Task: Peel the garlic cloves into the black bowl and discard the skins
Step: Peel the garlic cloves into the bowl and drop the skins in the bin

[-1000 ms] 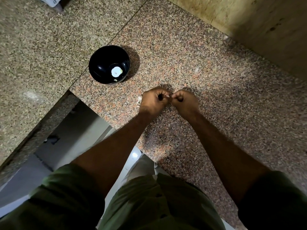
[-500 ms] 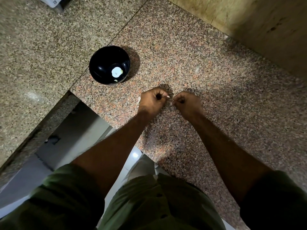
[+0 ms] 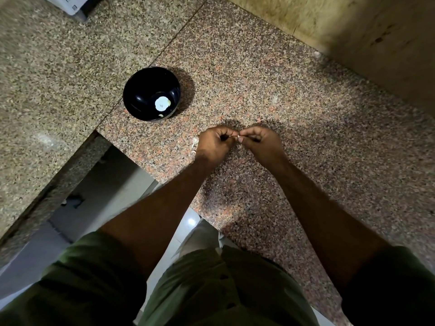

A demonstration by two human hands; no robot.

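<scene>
No brand, label or writing can be read anywhere in view. The surface (image 3: 270, 74) is speckled granite, pinkish-brown under the hands and greyer on the slab toward 9 o'clock, with a straight seam between the two running up toward 12 o'clock. A yellowish, stained wall (image 3: 376, 31) closes off the 1 to 2 o'clock corner. At 11 o'clock a pale appliance corner (image 3: 68, 3) just enters view. Below the surface edge, toward 7 o'clock, a glossy light floor (image 3: 98, 184) shows.

The black bowl (image 3: 141, 90) is round, glossy and deep, standing on the surface at about 10 o'clock from the hands and well apart from them. Pale pieces (image 3: 162, 103) lie at its bottom; whether they are peeled cloves cannot be told for certain.

The left hand (image 3: 215, 143) and right hand (image 3: 261, 143) are together at the middle of the view, knuckles up, fingers curled, their fingertips meeting on a small pale garlic clove (image 3: 238, 137) pinched between them. Thin whitish skin scraps (image 3: 195, 140) lie on the surface just beside the left hand, at its 9 o'clock side. Both forearms are bare, with dark green sleeves (image 3: 94, 267) at the lower edge.
</scene>
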